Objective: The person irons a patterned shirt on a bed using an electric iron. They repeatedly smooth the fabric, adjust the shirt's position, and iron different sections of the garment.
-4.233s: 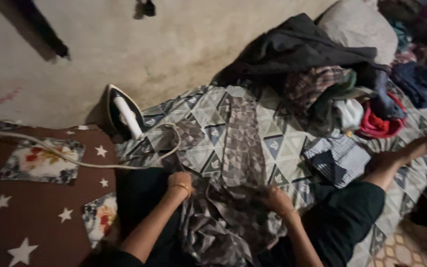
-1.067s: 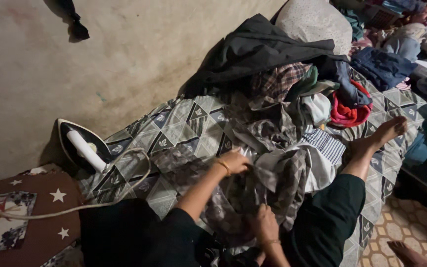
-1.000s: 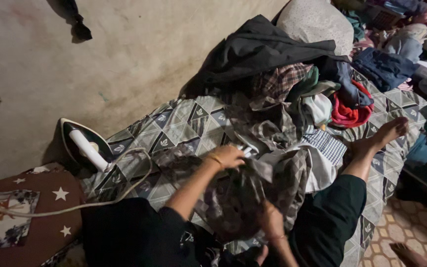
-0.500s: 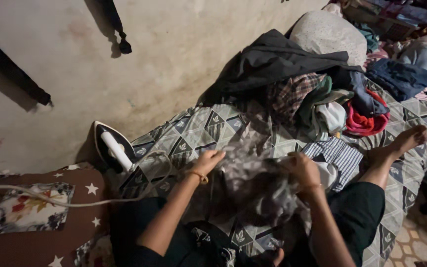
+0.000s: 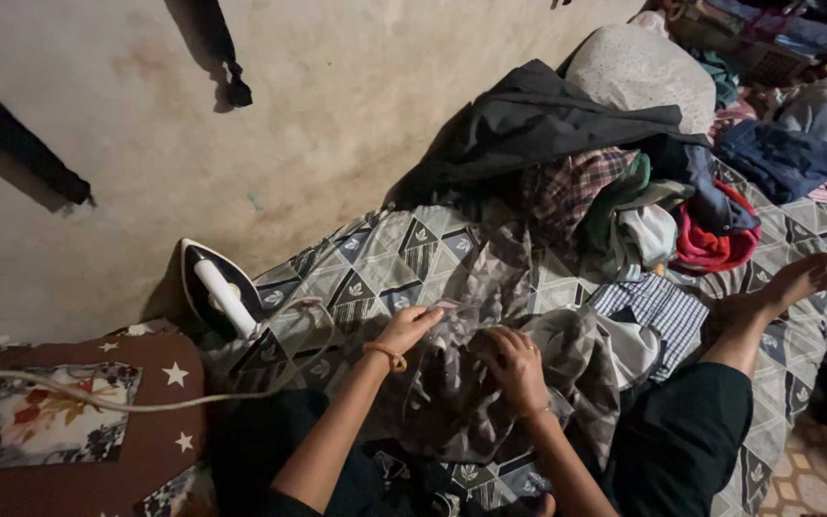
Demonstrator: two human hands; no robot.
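Both hands, left hand and right hand, clench a soft, light patterned garment at its bunched upper edge, mid-bedsheet; iron stands near the wall-side edge.

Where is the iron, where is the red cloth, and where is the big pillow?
iron (image 5: 225,299): head view, on its white handle.
red cloth (image 5: 710,251): head view, on its crumpled middle in the clothes pile.
pillow (image 5: 638,69): head view, on its pale top face.
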